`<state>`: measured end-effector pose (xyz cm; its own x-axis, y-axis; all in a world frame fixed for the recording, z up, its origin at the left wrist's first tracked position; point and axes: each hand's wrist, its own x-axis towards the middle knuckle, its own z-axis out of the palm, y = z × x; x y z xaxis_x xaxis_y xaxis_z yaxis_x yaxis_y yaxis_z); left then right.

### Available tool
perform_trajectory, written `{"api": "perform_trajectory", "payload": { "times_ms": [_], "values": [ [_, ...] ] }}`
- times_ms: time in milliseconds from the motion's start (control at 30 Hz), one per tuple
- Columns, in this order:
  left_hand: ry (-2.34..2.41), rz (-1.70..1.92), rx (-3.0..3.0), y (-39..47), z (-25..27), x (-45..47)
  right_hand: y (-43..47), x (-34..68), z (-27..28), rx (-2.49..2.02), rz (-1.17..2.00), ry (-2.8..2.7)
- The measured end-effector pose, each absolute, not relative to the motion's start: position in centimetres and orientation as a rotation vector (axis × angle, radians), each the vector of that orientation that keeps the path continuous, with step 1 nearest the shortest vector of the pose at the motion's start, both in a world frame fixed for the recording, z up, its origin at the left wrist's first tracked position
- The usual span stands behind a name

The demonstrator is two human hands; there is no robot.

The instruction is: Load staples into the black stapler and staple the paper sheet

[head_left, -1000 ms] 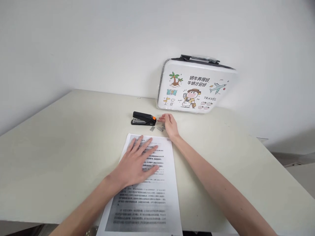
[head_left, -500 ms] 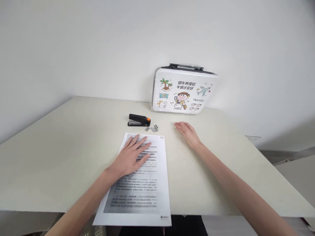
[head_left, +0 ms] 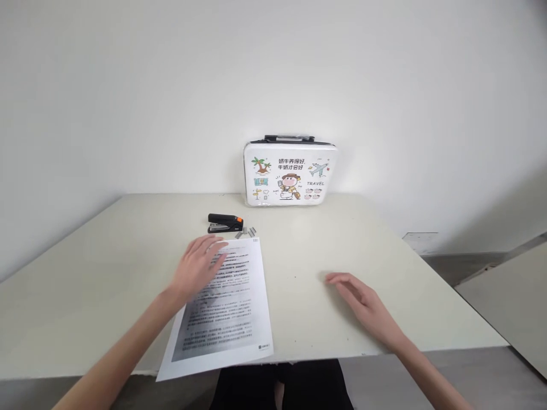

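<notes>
A printed sheet of paper lies on the table, its lower edge sticking out past the table's front edge. At the sheet's upper left is my left hand, fingers apart and slightly bent; whether it touches the paper I cannot tell. Just beyond the sheet sits a black stapler with an orange button. Several grey staple strips lie scattered beside it, near the paper's top edge. My right hand, empty with fingers loosely stretched out, is over the table to the right of the paper.
Against the wall at the back of the table stands a white case with cartoon travel pictures and a black handle. My legs in dark clothing show below the front edge.
My left hand has shifted left, from lying flat on the paper to its upper left part. My right hand has drawn back towards me. The camera view has shifted.
</notes>
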<state>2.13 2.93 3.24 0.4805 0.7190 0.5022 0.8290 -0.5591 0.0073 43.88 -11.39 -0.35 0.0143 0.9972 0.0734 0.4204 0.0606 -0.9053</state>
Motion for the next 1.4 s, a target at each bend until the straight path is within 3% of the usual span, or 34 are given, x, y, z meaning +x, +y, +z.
{"api": "perform_trajectory", "payload": {
  "times_ms": [333, 667, 1033, 1167, 1400],
  "values": [
    [-1.602, -0.226, -2.445, 13.4, 8.2, 2.8, -12.8, 44.5, -1.1, -1.424, 0.854, -1.561],
    [-1.712, 0.144, -2.527, 16.5, 10.3, 4.0, -12.8, 44.4, -0.5, -1.426, 0.853, -1.514],
    [-1.634, -0.121, -2.431, 10.2, 11.3, 4.8, -12.9, 44.6, -0.7, -1.408, 0.892, -1.483],
    [-1.414, -0.289, -2.602, 6.0, 12.0, 8.5, -12.9, 44.5, -0.7, -1.390, 0.886, -1.469],
    [-1.063, -0.245, -2.952, -2.6, 10.0, 17.7, -12.8, 44.5, -0.5, -1.444, 0.850, -1.392]
  ]
}}
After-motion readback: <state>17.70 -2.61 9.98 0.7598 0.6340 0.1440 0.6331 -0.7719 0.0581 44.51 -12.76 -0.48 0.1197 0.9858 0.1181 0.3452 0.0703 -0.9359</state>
